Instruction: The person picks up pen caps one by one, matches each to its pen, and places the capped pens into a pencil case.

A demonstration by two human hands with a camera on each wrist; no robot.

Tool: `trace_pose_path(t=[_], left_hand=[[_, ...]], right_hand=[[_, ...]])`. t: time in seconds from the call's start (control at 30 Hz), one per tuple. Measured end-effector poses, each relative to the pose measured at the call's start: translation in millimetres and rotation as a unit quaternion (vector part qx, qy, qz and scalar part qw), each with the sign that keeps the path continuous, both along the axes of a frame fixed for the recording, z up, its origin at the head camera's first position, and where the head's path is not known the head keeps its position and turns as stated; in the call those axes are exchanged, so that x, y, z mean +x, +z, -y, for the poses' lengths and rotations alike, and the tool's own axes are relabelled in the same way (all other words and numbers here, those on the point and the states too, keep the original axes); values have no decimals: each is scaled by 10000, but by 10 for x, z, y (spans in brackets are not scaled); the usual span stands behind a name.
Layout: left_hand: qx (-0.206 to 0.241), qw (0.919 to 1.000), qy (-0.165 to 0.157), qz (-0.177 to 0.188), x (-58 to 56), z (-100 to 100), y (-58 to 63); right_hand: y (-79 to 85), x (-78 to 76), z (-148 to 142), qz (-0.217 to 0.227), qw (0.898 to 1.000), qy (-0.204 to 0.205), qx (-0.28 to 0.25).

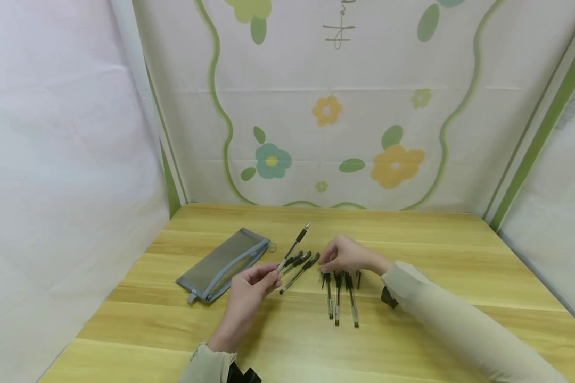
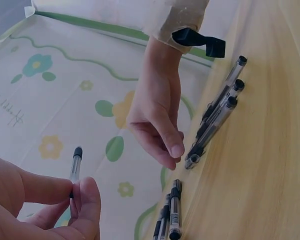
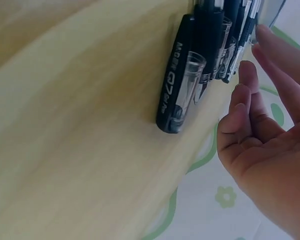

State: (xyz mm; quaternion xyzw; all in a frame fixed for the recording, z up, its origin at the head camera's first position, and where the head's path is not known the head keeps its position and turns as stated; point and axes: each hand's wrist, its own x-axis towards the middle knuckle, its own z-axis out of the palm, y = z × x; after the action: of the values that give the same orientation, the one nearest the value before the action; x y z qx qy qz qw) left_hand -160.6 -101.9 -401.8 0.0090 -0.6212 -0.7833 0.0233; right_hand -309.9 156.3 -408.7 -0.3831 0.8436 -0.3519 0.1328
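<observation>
My left hand (image 1: 250, 292) pinches a clear-barrelled pen (image 1: 292, 249) between thumb and fingers, raised off the table; its dark grip and pale tip point up and away in the head view. The right hand (image 1: 347, 254) hovers over the far ends of several clear pens (image 1: 337, 303) with black ends. In the right wrist view its fingers (image 3: 248, 77) are loosely bent with nothing between them, beside a loose black pen cap (image 3: 175, 80). A smaller group of black-capped pens (image 1: 301, 272) lies between the two hands.
A grey mesh pencil case (image 1: 220, 260) with a blue zip lies at the left of the wooden table (image 1: 412, 340). Behind the table hangs a white flower-patterned cloth (image 1: 287, 117), with pale cloth walls on both sides.
</observation>
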Motion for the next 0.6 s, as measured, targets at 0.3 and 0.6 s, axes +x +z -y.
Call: trace_pose_path(t=[0.3, 0.6], left_hand=[[28, 10000, -1, -7, 4, -21, 1], [49, 10000, -1, -4, 5, -18, 15]], right_hand=[[-10, 16, 90, 133, 9997, -82, 192], [-28, 21, 161, 4, 9993, 199, 312]])
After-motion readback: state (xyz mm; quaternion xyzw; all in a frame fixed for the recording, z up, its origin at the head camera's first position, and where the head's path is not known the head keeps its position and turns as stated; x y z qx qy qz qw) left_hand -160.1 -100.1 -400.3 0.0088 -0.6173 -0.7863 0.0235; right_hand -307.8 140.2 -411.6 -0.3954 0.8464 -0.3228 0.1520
